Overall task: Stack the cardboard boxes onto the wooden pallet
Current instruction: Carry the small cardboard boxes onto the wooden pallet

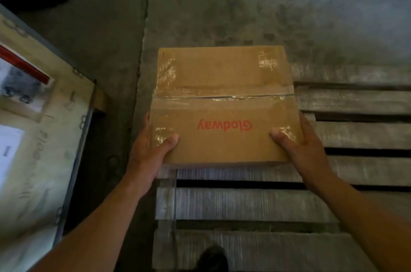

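Head: box [222,84] over pallet [255,205], carton [46,142] left

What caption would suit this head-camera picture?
Left hand and right hand grip a taped cardboard box over a wooden pallet.

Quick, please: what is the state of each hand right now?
Left hand: holding the box, thumb on top.
Right hand: holding the same box, thumb on top.
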A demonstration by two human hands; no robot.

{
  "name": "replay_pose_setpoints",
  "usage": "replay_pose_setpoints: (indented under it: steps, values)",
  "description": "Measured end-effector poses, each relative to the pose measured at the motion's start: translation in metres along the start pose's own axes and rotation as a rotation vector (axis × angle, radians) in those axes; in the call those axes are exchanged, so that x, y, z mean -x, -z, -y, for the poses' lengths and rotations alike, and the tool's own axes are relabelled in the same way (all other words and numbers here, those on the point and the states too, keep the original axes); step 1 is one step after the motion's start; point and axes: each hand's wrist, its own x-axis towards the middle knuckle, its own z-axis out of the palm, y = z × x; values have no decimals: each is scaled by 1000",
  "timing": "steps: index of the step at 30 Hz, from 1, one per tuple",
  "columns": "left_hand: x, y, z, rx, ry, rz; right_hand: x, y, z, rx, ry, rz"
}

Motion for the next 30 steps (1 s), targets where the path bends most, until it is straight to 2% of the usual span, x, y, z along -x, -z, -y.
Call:
replay_pose_setpoints:
  steps: [6, 15, 30]
  values:
    - [-10, -6, 24, 47, 9, 25, -7, -11, -23, 10, -17, 6]
    - [21, 2, 43, 59, 27, 23, 27, -14, -53, -55, -25, 3]
    - [42, 5, 52, 64, 49, 15, 49, -16, -66, -50, -70, -18]
